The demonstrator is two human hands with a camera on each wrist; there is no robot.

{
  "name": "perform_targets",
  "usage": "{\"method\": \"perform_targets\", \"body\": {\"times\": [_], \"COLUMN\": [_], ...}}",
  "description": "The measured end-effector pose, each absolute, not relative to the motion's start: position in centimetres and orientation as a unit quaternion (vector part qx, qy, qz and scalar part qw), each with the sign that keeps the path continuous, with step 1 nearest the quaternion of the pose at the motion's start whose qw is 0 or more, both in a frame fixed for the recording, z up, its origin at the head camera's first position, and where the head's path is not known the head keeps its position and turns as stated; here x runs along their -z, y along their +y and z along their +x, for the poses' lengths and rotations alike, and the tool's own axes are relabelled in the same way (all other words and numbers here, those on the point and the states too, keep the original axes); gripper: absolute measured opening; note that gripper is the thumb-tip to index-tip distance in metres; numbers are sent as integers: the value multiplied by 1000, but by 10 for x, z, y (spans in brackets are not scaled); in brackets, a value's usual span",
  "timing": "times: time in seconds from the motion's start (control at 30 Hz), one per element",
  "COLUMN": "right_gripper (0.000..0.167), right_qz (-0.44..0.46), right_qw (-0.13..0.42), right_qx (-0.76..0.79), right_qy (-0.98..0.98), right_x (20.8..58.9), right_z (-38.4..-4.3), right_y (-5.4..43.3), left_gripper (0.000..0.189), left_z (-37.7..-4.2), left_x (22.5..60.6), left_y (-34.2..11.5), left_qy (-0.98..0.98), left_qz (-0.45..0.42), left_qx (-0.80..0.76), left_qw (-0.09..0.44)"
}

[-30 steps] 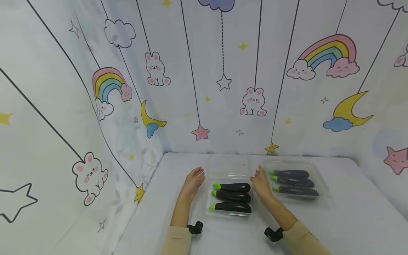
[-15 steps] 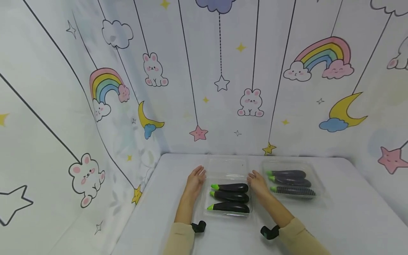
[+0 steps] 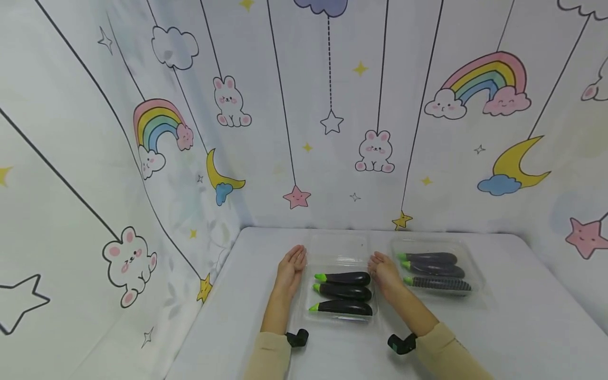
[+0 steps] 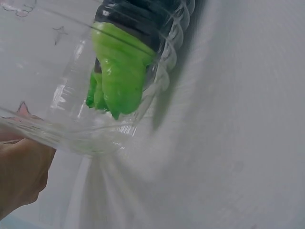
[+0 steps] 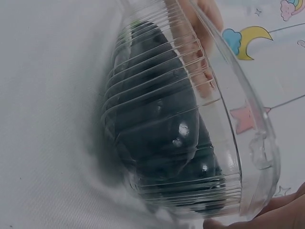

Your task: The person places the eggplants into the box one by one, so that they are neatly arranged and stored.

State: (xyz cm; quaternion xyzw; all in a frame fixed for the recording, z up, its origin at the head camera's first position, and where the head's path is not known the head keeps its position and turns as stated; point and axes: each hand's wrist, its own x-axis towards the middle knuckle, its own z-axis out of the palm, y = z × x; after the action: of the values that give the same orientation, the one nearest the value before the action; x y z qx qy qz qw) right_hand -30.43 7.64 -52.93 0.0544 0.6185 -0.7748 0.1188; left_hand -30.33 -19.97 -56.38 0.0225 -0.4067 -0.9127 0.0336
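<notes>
A clear plastic clamshell box (image 3: 309, 312) lies with its lid (image 3: 338, 249) folded back. Three toy eggplants rest in its base, with the middle eggplant (image 3: 345, 292) between the other two. My left hand (image 3: 290, 270) lies along the box's left side near the hinge, fingers extended. On the opposite side, my right hand (image 3: 383, 273) touches the rim with loosely bent fingers. In the left wrist view, green stems (image 4: 121, 78) show through the ribbed wall, and part of my left hand (image 4: 24, 174) is cut off. In the right wrist view, the fingertips are partly hidden.
A second clear box (image 3: 477, 264), to the right, holds three dark eggplants, the front one behind ribbed plastic. Both boxes stand on a white table (image 3: 532, 327). A cartoon-printed cloth (image 3: 323, 169) hangs behind and at the sides.
My right hand has moved left and slightly down from the gap between the boxes to the near box's right rim. My left hand has stayed almost in place beside it. The eggplants lie unchanged.
</notes>
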Motion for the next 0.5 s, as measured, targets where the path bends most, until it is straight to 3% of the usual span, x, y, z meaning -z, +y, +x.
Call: {"method": "perform_targets", "body": {"times": [0.5], "right_gripper": [63], "right_qz": [67], "right_qw": [78], "right_qx": [796], "right_qy": [596], "right_x": [532], "right_z": [-305], "right_y": [74], "left_gripper": [69], "left_z": [-299], "left_x": [562], "left_y": [-194], "left_qy": [-352], "left_qz": [36], "left_qx": [932], "left_qw": [83]}}
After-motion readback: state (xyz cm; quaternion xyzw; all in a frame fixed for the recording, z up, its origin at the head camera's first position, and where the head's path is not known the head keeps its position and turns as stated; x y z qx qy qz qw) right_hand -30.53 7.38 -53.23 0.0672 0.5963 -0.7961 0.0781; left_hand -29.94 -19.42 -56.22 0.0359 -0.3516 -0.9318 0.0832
